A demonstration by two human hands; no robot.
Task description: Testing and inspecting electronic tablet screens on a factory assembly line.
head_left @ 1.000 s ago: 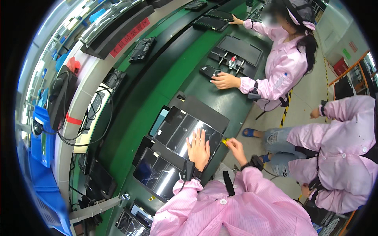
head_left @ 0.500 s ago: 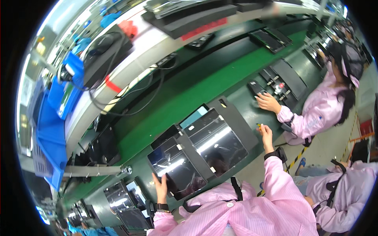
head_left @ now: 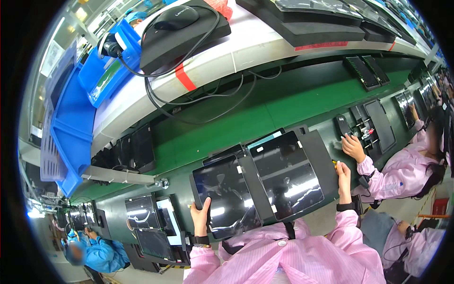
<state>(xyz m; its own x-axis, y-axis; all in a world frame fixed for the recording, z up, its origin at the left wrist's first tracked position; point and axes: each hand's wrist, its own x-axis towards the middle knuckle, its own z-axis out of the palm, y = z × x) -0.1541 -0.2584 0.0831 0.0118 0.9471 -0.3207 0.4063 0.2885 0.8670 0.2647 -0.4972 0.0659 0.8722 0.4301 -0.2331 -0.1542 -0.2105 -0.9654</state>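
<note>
A wide black foam tray (head_left: pixel 320 156) lies in front of me on the bench. It carries two glossy dark screen panels side by side, a left panel (head_left: pixel 227 189) and a right panel (head_left: pixel 288 173), with small white tabs at their edges. My left hand (head_left: pixel 201 217) is closed on the tray's left edge, thumb on top. My right hand (head_left: pixel 344 180) pinches the right edge, and a small yellow bit (head_left: pixel 335 163) shows at its fingertips. The fingers under the tray are hidden. Behind the panels, a pale blue-white screen strip (head_left: pixel 265 140) pokes out.
To the right, a co-worker's hand (head_left: pixel 353 147) is near a black handheld device (head_left: pixel 342 125) and a fixture (head_left: pixel 365 128). More panels (head_left: pixel 142 212) lie at the left. Above the green bench strip (head_left: pixel 283 111) runs a white shelf (head_left: pixel 255 57) with a hanging cable (head_left: pixel 203 120).
My view has swung, shifting the scene. My right hand has come down against the tray's right edge, and my left hand has closed on its left edge. The co-worker's hand stays by the handheld device.
</note>
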